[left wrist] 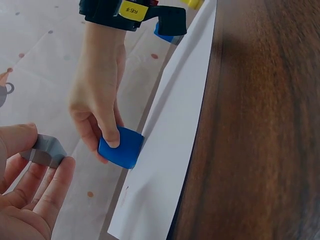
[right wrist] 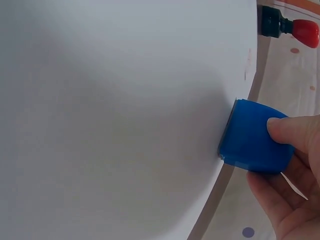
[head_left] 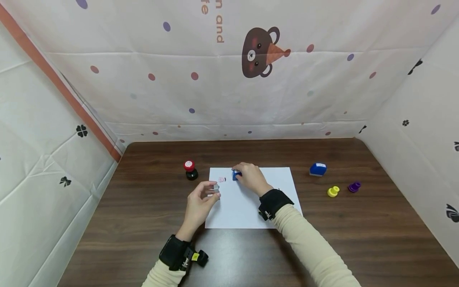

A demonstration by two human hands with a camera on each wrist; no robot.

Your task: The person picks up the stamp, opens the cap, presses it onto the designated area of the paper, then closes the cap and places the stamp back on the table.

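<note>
My right hand (head_left: 252, 179) grips a blue stamp (right wrist: 255, 140) between thumb and fingers. The stamp's flat edge is against the upper part of a white sheet of paper (head_left: 251, 209). Just left of it, a small pink-red printed mark (head_left: 222, 179) shows on the sheet. In my left hand (head_left: 200, 201), thumb and fingertips pinch a grey, see-through cap (left wrist: 49, 150), held over the paper's left edge. The left wrist view shows both the cap and the blue stamp (left wrist: 125, 147), apart from each other.
A black stamp with a red top (head_left: 191, 171) stands left of the paper. To the right are a second blue stamp (head_left: 318, 169), a yellow stamp-like piece (head_left: 333, 191) and a purple one (head_left: 354, 187). A patterned cloth (head_left: 229, 99) hangs behind the wooden table (head_left: 143, 223).
</note>
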